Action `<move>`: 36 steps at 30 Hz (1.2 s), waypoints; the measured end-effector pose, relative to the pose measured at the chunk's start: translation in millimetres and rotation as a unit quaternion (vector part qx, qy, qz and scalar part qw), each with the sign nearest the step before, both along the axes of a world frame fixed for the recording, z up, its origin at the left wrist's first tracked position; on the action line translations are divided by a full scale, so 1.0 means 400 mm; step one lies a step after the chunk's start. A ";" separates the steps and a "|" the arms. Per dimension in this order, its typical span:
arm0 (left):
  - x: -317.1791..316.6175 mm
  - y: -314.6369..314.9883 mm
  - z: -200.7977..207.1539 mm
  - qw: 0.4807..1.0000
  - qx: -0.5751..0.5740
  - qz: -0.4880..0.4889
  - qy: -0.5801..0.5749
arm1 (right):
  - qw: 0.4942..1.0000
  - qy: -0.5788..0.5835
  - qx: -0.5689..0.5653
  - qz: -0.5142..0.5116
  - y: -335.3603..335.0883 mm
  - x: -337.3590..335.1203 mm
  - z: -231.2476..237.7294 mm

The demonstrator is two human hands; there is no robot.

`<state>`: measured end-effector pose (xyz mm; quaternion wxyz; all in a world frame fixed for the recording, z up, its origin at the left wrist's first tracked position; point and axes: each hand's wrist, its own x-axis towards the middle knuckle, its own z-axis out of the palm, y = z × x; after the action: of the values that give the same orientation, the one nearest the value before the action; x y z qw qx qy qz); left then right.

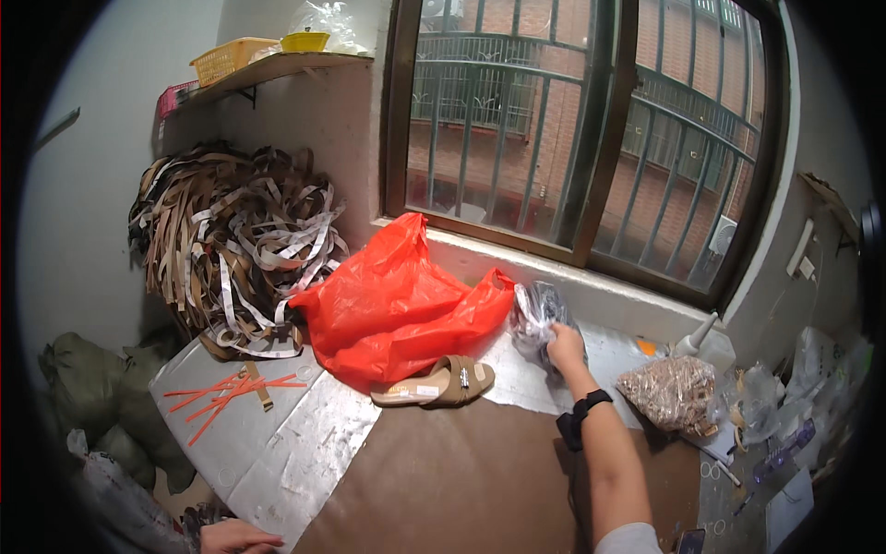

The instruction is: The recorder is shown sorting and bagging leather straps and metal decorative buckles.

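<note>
1. Right hand (566, 349), right of centre: fingers pinching plastic bag (537, 312).
2. Bag just up-left of grip, long axis roughly up-frame; right hand nearer.
3. Left hand (238, 537), lower-left edge: well apart; grip can't be told.

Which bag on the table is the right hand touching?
The clear bag with dark contents, between the untouched red bag and untouched brown-filled bag.

Pale walls (88, 194); brown-framed window (604, 138) far side, green bars (503, 65), brick building (563, 125) beyond; shelf (305, 64) far left; silvery table (309, 452) below.
</note>
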<state>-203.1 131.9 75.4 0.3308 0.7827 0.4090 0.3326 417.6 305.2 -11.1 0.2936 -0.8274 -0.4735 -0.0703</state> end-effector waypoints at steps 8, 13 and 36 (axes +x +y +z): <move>0.187 -0.021 0.004 0.983 -0.032 -0.171 -0.052 | 0.936 0.234 0.055 0.257 -0.368 -0.260 0.183; 0.412 -0.013 -0.069 0.962 0.204 -0.182 -0.020 | 0.880 0.369 -0.015 0.298 -0.631 -0.425 0.188; 0.450 -0.048 -0.043 0.935 0.295 -0.183 -0.075 | 0.928 0.034 0.004 0.372 -0.860 -0.563 0.204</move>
<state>-23.3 112.9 58.4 0.1697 0.8794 0.1161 0.4295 192.5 -38.7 70.7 0.3180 -0.5929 -0.7365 0.0704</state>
